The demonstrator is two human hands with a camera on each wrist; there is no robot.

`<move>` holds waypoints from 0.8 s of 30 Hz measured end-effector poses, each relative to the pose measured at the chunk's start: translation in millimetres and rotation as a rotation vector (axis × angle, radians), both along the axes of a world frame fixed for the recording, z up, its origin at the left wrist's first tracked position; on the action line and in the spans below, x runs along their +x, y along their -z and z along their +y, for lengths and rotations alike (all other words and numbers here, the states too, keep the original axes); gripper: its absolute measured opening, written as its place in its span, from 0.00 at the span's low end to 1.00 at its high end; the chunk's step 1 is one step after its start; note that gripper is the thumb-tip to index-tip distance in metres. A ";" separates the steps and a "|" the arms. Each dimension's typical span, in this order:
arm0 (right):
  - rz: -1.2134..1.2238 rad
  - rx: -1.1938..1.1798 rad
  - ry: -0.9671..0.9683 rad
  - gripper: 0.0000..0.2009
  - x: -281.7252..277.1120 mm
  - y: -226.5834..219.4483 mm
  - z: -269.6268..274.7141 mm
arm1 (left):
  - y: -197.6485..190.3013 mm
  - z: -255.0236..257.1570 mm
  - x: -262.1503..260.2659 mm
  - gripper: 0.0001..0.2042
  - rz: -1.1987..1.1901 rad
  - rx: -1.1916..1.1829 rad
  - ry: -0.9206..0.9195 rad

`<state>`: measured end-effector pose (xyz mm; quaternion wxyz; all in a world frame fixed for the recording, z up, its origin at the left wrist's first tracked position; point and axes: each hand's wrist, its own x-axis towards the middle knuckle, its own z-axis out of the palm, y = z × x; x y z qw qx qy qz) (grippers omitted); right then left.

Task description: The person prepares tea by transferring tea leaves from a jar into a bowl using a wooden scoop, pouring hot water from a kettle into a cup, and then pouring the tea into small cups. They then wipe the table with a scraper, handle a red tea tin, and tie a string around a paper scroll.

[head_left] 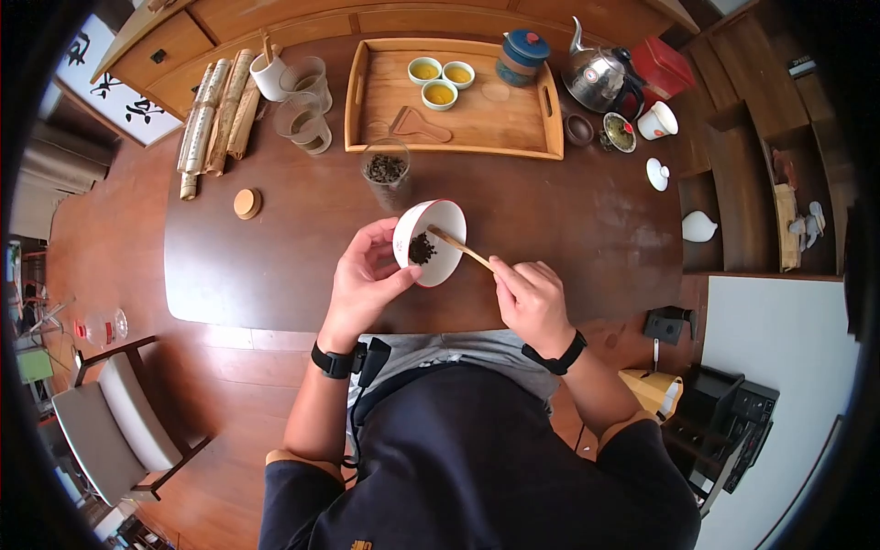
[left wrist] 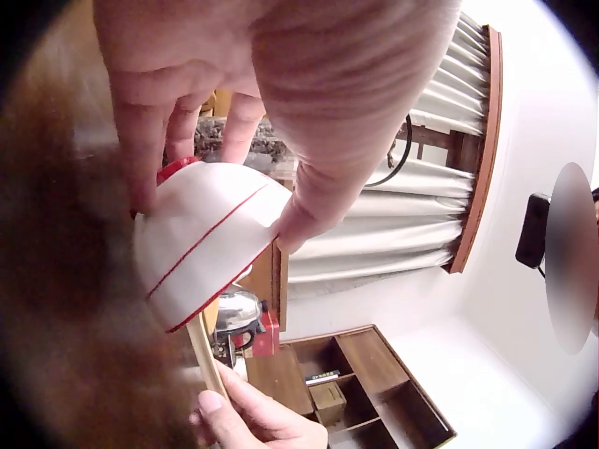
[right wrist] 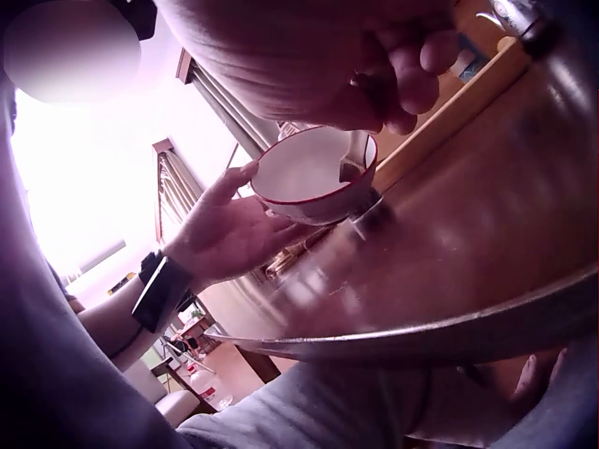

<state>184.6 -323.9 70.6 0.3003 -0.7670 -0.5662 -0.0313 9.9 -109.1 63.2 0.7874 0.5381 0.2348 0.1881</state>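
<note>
My left hand (head_left: 363,286) grips a white bowl (head_left: 449,261) with a red rim, thumb at the rim and fingers around the far side. The bowl is tilted, and a small heap of dark tea leaves (head_left: 422,248) lies inside. Between thumb and fingers, my right hand (head_left: 535,304) pinches a slim bamboo tea scoop (head_left: 472,255), its tip reaching into the bowl beside the leaves. In the left wrist view the bowl's outside (left wrist: 211,229) hides the scoop's tip. Just beyond the bowl stands a glass jar (head_left: 389,188) holding dark leaves.
At the back sits a wooden tray (head_left: 490,147) with three cups of yellow tea (head_left: 440,94) and a blue-lidded jar (head_left: 522,60). A metal kettle (head_left: 591,78) and a lidless gaiwan (head_left: 620,134) are right. Glasses (head_left: 310,136), rolled scrolls (head_left: 209,119) and a round lid (head_left: 247,203) lie left.
</note>
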 end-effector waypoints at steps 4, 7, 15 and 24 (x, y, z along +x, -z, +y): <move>0.027 -0.005 -0.041 0.14 -1.7 2.3 -3.1 | -6.1 -5.0 4.4 0.32 0.075 0.081 -0.038; 0.121 -0.006 -0.078 0.14 -4.0 8.5 -4.9 | -6.7 -8.6 5.5 0.32 0.133 0.141 -0.074; 0.554 -0.027 -0.058 0.12 -12.4 5.3 -1.3 | -12.8 -12.9 6.3 0.32 0.227 0.199 -0.119; 1.253 -0.246 0.133 0.13 2.0 -2.3 4.9 | -10.9 -10.0 2.7 0.28 0.069 -0.059 -0.127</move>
